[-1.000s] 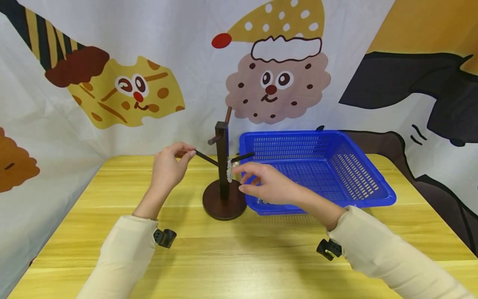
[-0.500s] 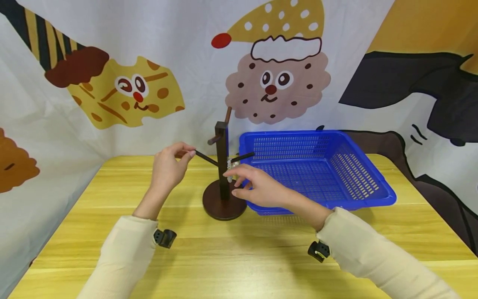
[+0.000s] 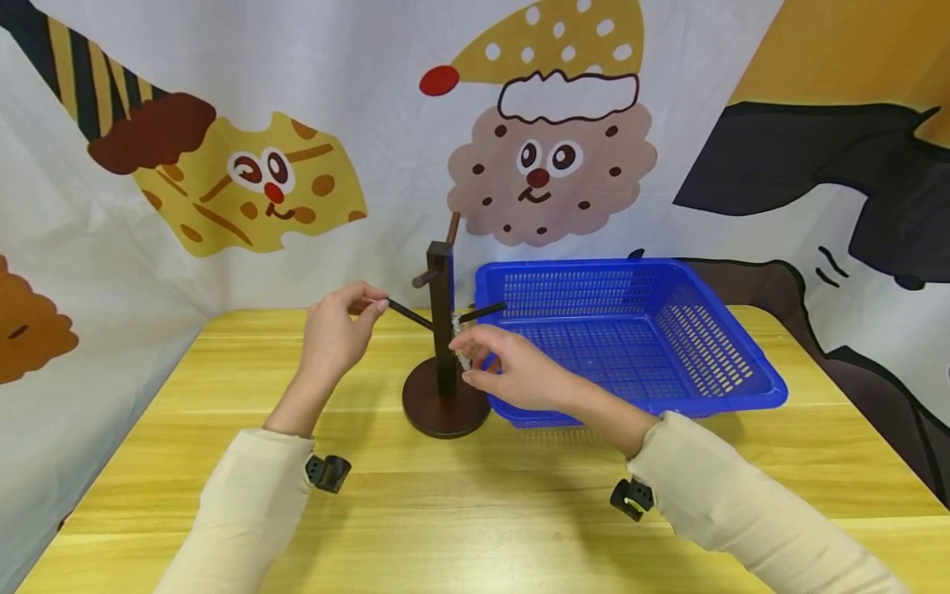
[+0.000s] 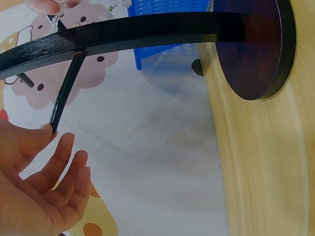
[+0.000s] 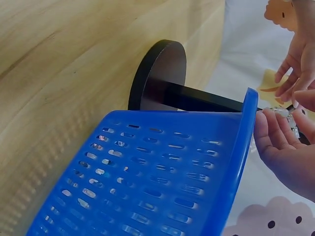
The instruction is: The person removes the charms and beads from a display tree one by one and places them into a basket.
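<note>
A dark wooden jewelry stand (image 3: 441, 346) with a round base and several pegs stands left of the blue basket. My left hand (image 3: 334, 338) pinches the tip of its left peg (image 4: 66, 93) between thumb and forefinger; the other fingers are loosely bent in the left wrist view. From the right peg (image 3: 486, 312) hangs a bracelet of clear beads (image 3: 464, 361). Curled around its lower part are the fingers and thumb of my right hand (image 3: 523, 371). In the right wrist view the bracelet (image 5: 282, 112) shows between those fingers, partly hidden by them.
The blue plastic basket (image 3: 768, 388) sits right behind my right forearm, its rim close to the stand. Small shiny pieces show through its slots in the right wrist view. A printed cloth (image 3: 401, 165) hangs behind the wooden table (image 3: 445, 511).
My right hand has moved slightly left and its fingers have come to the bracelet, whose lower end now tilts toward the thumb. My left hand stays on the peg.
</note>
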`<state>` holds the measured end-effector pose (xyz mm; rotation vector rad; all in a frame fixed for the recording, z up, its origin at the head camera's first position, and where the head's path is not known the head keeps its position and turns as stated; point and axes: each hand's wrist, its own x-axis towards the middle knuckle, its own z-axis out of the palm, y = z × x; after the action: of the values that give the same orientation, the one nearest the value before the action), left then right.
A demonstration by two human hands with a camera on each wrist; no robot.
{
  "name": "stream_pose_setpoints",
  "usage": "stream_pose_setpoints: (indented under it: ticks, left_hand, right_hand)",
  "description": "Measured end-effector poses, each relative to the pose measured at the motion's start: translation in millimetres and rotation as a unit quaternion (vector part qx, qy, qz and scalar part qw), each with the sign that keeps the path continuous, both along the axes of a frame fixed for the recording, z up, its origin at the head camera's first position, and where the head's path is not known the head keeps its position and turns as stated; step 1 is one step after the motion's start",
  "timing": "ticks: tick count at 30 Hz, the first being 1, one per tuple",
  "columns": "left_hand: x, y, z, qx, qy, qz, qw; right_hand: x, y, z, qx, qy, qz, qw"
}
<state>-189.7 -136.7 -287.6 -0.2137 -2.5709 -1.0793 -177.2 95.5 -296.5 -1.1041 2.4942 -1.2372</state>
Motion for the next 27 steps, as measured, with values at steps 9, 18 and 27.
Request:
stream_pose_setpoints:
  ticks: [9, 18, 27]
  left_hand:
    - [0.0, -0.2, 0.1, 0.0, -0.01, 0.0, 1.0]
    - [-0.2, -0.2, -0.6, -0.002, -0.01, 0.0, 0.9999]
    - [-0.7, -0.2, -0.7, -0.002, -0.003, -0.002, 1.0]
  right_hand:
    - [-0.5, -0.3, 1.4, -0.015, 0.035, -0.029, 0.999]
    - [-1.9, 3.0, 2.1, -0.021, 0.035, -0.042, 0.998]
    - [-1.5, 7.5, 6.9, -0.012, 0.013, -0.051, 0.999]
